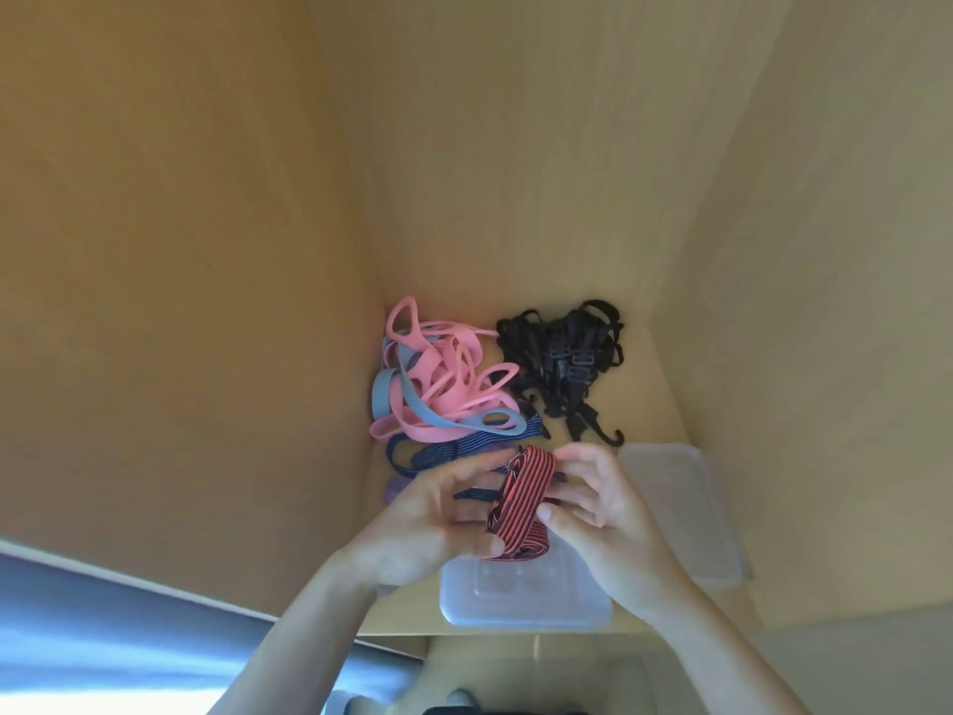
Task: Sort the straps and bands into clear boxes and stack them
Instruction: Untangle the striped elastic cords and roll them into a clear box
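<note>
My left hand (pixel 438 518) and my right hand (pixel 598 513) both grip a red-and-black striped strap (pixel 523 500), folded into a bundle, above a clear box (pixel 521 601) at the shelf's front edge. Behind the hands lie navy striped straps (pixel 454 448). A tangle of pink and grey-blue rubber bands (pixel 438 374) fills the back left corner. Black straps with buckles and hooks (pixel 567 358) lie at the back right. A purple band (pixel 394 490) peeks out beside my left hand.
A clear lid or second clear box (pixel 686 508) lies to the right against the side wall. Wooden walls enclose the shelf on the left, back and right. A blue surface (pixel 129 606) shows at lower left outside the shelf.
</note>
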`<move>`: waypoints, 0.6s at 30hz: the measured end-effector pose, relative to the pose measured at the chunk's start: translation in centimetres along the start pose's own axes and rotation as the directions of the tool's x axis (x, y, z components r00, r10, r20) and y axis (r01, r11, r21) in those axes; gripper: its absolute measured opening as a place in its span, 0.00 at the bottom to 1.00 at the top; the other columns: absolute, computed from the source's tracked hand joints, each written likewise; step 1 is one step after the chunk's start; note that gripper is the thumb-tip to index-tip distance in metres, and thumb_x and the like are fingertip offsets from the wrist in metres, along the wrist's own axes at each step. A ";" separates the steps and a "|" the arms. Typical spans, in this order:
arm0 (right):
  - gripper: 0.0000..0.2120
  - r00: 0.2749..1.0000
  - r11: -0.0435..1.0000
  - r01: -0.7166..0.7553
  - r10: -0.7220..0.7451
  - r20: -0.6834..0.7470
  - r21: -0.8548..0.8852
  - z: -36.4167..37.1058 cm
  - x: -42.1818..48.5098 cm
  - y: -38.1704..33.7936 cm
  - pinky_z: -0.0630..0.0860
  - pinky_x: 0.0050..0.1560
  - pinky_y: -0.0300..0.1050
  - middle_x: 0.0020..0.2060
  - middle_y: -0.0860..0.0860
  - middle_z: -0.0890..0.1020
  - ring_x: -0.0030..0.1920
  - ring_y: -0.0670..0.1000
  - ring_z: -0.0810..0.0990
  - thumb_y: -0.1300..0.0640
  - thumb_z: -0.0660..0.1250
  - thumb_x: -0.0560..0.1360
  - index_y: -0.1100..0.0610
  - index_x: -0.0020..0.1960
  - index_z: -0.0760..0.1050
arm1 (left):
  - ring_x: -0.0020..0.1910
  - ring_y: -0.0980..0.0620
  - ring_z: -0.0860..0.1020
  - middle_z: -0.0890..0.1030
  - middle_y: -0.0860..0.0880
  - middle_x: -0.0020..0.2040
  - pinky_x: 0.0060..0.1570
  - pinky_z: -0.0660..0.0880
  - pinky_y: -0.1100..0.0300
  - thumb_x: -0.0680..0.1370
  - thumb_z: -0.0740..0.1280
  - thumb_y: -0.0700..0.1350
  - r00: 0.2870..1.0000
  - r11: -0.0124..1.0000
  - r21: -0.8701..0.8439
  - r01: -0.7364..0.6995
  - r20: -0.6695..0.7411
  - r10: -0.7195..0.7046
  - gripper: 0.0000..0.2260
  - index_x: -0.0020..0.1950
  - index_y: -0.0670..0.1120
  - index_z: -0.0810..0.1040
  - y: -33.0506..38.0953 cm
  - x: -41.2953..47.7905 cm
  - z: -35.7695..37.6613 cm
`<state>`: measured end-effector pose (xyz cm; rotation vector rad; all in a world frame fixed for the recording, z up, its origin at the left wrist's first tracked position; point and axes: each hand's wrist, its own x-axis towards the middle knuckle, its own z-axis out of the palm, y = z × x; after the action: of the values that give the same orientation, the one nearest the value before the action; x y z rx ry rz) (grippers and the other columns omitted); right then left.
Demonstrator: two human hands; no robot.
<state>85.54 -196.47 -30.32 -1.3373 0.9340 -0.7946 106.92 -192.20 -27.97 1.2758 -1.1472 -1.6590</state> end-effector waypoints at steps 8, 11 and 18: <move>0.21 0.995 0.933 0.097 -0.094 0.026 -0.347 0.5 -3.0 1.8 0.74 0.58 0.34 0.57 0.41 0.82 0.58 0.46 0.81 0.51 0.75 0.71 0.40 0.62 0.75 | 0.51 0.49 0.83 0.85 0.45 0.57 0.49 0.77 0.62 0.67 0.72 0.35 0.988 0.990 -0.084 0.109 -0.098 -0.117 0.22 0.62 0.38 0.79 -1.8 -2.5 0.0; 0.17 0.997 0.849 0.068 -0.036 0.072 -0.523 0.1 -4.0 2.5 0.74 0.53 0.31 0.52 0.35 0.82 0.53 0.40 0.81 0.47 0.76 0.70 0.40 0.57 0.77 | 0.46 0.49 0.82 0.83 0.44 0.58 0.51 0.75 0.61 0.70 0.75 0.36 0.958 0.985 0.014 0.173 -0.234 -0.165 0.18 0.59 0.40 0.79 -2.6 -3.5 0.3; 0.16 0.983 0.591 0.014 0.138 0.118 -0.806 1.0 -4.7 3.4 0.77 0.51 0.44 0.51 0.39 0.82 0.51 0.42 0.80 0.45 0.70 0.76 0.42 0.59 0.67 | 0.38 0.50 0.73 0.82 0.45 0.39 0.43 0.67 0.58 0.74 0.75 0.41 0.881 0.938 0.103 0.332 -0.389 -0.269 0.07 0.50 0.49 0.81 -3.8 -4.1 2.8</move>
<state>84.26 -191.52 -33.28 -2.1120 1.2651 -0.1386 105.09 -186.59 -29.94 1.8649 -0.9008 -1.4638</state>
